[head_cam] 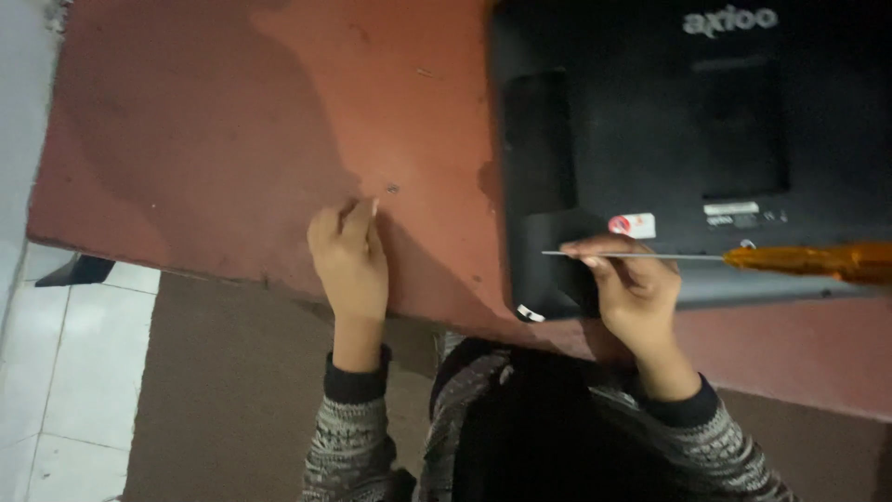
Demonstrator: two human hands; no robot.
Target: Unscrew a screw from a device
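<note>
On scuffed red tabletop (pixel 232 121), left hand (pixel 351 256) pinching tiny screw, right hand (pixel 636 288) gripping thin metal screwdriver (pixel 725 257) w/ orange handle, over matte black laptop (pixel 669 130)

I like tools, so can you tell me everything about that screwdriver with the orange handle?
The screwdriver has a see-through orange plastic handle and a long, thin metal shaft. It lies level above the back of the black device, its handle running off the picture's right edge and its tip pointing left. The right hand pinches the shaft near the tip. The tip's shape is too small to tell.
</note>
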